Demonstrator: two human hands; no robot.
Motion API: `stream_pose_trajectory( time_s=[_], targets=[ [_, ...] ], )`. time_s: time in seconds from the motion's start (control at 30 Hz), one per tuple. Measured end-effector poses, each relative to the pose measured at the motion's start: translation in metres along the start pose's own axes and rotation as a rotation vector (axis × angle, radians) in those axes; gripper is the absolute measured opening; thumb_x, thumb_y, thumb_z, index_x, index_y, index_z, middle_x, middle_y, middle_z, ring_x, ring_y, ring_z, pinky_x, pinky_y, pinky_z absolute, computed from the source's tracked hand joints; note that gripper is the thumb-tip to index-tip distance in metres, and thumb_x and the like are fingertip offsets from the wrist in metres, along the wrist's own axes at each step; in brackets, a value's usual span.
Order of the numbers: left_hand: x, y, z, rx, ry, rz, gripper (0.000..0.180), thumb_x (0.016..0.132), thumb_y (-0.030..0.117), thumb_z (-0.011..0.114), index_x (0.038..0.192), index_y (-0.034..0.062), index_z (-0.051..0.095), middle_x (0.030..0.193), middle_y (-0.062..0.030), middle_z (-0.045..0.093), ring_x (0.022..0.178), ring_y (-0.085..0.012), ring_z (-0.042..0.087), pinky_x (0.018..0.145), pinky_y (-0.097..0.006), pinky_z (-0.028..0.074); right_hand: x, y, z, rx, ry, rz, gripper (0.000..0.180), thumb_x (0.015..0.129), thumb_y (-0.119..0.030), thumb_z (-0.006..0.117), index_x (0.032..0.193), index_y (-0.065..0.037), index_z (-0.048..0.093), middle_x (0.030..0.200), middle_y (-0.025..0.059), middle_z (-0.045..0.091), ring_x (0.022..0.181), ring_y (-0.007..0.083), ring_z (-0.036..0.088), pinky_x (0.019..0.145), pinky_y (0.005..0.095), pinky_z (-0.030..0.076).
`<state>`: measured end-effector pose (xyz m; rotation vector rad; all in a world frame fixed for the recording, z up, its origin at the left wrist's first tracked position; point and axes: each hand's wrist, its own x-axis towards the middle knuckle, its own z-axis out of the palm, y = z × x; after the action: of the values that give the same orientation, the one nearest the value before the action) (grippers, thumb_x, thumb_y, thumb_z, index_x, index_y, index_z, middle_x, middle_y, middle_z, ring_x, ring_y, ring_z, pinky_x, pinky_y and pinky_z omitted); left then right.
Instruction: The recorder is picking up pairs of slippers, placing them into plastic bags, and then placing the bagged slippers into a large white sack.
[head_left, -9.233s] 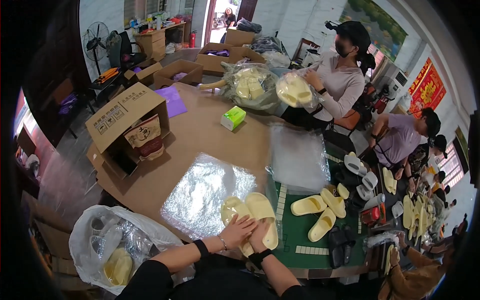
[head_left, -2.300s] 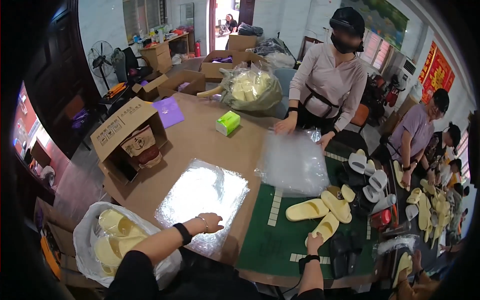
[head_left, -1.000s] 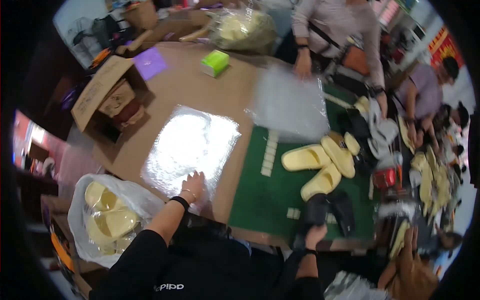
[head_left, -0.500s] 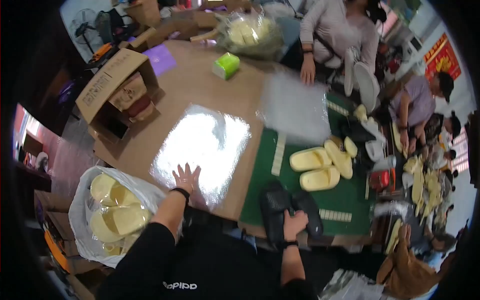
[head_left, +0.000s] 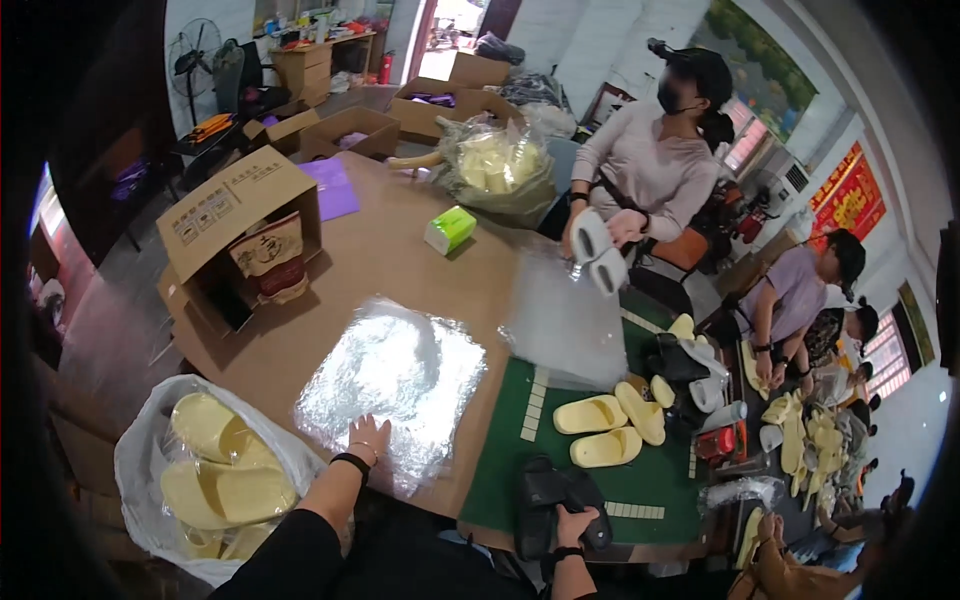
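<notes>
My left hand [head_left: 370, 437] lies with fingers spread on the near edge of a shiny stack of clear plastic bags [head_left: 400, 370] on the brown tabletop. My right hand [head_left: 577, 524] is closed on one of a pair of black slide sandals [head_left: 545, 492] at the near edge of the green mat [head_left: 500, 440]. Part of that sandal is hidden under the hand. Beyond the pair, several pale yellow slides [head_left: 605, 447] rest on the mat. A white sack [head_left: 140, 440] holding more yellow slides stands left of my left arm.
A cardboard box [head_left: 225, 200] stands open on its side at the left, near a green tissue pack [head_left: 450, 230]. More clear bags [head_left: 565, 320] overlap the mat's far edge. Across the table, a person [head_left: 650, 160] holds white slides [head_left: 597, 250]. Other people work along the right side.
The view has tilted up, so things sit lower and more of the room shows. Both my hands stay in place. The person opposite has both hands at the white slides, one having left the far bags.
</notes>
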<state>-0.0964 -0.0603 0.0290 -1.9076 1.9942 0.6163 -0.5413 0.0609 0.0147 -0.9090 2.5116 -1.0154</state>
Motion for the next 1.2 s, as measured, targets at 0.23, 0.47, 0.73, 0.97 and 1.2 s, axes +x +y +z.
stream_pose_trajectory(
  time_s=[0.23, 0.47, 0.73, 0.97, 1.2],
  targets=[
    [-0.007, 0.009, -0.028, -0.118, -0.09, 0.187, 0.07, 0.069, 0.049, 0.065, 0.126, 0.0173, 0.04, 0.125, -0.0169, 0.044, 0.112, -0.035, 0.044, 0.091, -0.044, 0.038, -0.05, -0.06, 0.027, 0.139, -0.079, -0.02, 0.052, 0.067, 0.001, 0.066, 0.105, -0.002, 0.033, 0.1, 0.0185, 0.045, 0.096, 0.0303, 0.049, 0.082, 0.0381, 0.039],
    [0.002, 0.007, -0.007, -0.318, 0.08, 0.23, 0.047, 0.083, 0.043, 0.05, 0.119, 0.0119, 0.05, 0.11, -0.0154, 0.056, 0.101, -0.0325, 0.053, 0.084, -0.042, 0.044, -0.056, -0.038, 0.055, -0.12, -0.016, 0.055, 0.058, 0.068, -0.008, 0.067, 0.115, 0.004, 0.036, 0.119, 0.0241, 0.043, 0.114, 0.0377, 0.038, 0.094, 0.0443, 0.033],
    [-0.001, 0.034, -0.03, -0.459, -0.054, 0.187, 0.045, 0.081, 0.03, 0.049, 0.119, 0.0056, 0.049, 0.108, -0.0184, 0.057, 0.101, -0.0331, 0.054, 0.088, -0.041, 0.042, -0.03, -0.026, 0.06, -0.527, -0.03, 0.006, 0.04, 0.069, -0.01, 0.057, 0.107, 0.001, 0.051, 0.11, 0.0184, 0.043, 0.106, 0.0374, 0.039, 0.086, 0.0495, 0.038],
    [0.014, 0.023, 0.018, -0.315, 0.089, 0.466, 0.048, 0.078, 0.014, 0.05, 0.124, 0.005, 0.044, 0.119, -0.0197, 0.051, 0.106, -0.0356, 0.05, 0.09, -0.038, 0.041, -0.04, -0.023, 0.046, -0.415, -0.092, -0.168, 0.038, 0.068, -0.01, 0.055, 0.098, 0.013, 0.052, 0.118, 0.0229, 0.042, 0.11, 0.0398, 0.037, 0.093, 0.0517, 0.031],
    [0.007, 0.044, -0.02, -0.53, 0.034, 0.345, 0.034, 0.09, 0.027, 0.039, 0.113, 0.0074, 0.055, 0.1, -0.0207, 0.059, 0.093, -0.0366, 0.055, 0.082, -0.04, 0.044, -0.063, -0.039, 0.056, -0.571, -0.11, -0.242, 0.046, 0.066, -0.01, 0.055, 0.107, 0.009, 0.045, 0.116, 0.0207, 0.043, 0.112, 0.038, 0.036, 0.09, 0.0475, 0.032]
  ],
)
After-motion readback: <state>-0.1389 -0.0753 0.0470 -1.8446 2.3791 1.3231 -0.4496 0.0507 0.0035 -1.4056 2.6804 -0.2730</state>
